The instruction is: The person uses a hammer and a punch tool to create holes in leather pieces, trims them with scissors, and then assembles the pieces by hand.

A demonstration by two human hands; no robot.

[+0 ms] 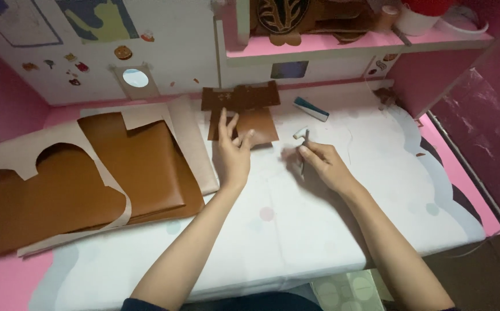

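My left hand (pixel 233 151) hovers with fingers spread over the near edge of a small brown leather piece (pixel 258 124), its fingertips touching or just above it. A darker brown cut leather piece (pixel 239 97) lies behind that one. My right hand (pixel 319 162) rests on the white table cover (pixel 296 230) and grips a slim dark tool with a pale tip (pixel 303 137), held upright between thumb and fingers. The two hands are about a hand's width apart.
Large brown leather sheets with beige backing and cut-outs (pixel 89 178) cover the left of the table. A teal and white block (pixel 311 108) lies behind my right hand. A pink shelf (pixel 342 41) with leather goods and cups runs along the back. Pink walls close both sides.
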